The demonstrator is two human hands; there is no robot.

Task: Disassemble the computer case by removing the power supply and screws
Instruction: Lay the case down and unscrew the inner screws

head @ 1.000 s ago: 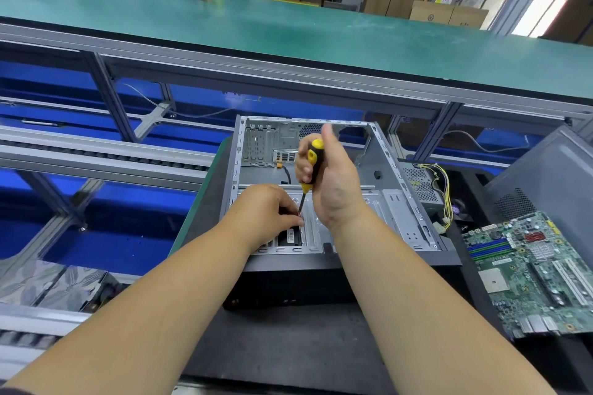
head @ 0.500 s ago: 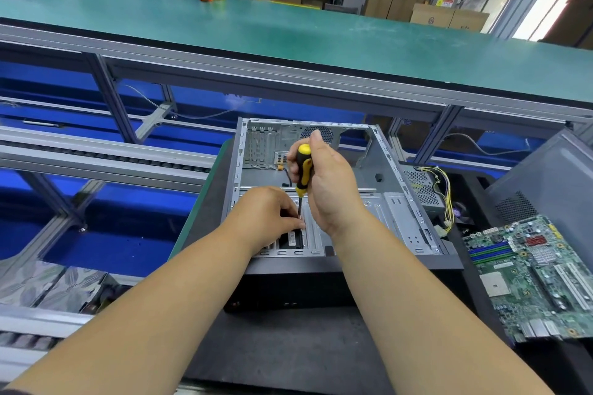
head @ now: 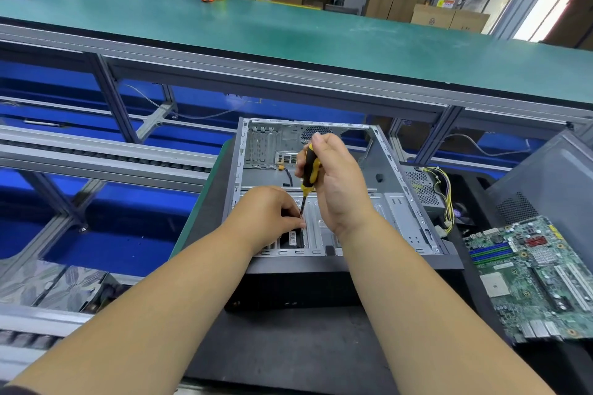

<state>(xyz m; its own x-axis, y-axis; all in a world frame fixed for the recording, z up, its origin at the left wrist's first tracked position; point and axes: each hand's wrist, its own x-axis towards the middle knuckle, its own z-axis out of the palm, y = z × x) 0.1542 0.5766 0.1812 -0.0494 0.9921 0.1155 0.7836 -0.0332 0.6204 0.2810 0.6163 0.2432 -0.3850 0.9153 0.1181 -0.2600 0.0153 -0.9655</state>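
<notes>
At frame centre, a yellow-black ribbed screwdriver (head: 308, 171) is gripped by the right hand (head: 337, 183); its thin shaft is pinched by the left hand (head: 269, 213) inside the bare steel case (head: 401, 212).

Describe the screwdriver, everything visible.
The screwdriver has a yellow and black handle, plastic or rubber by its look, and a thin dark metal shaft. It stands nearly upright, tilted slightly, over the open case. The right hand grips the handle, with the thumb lying up along it. The shaft runs down to the left hand, whose fingertips pinch around the tip near the drive bay; the tip itself and any screw are hidden.
</notes>
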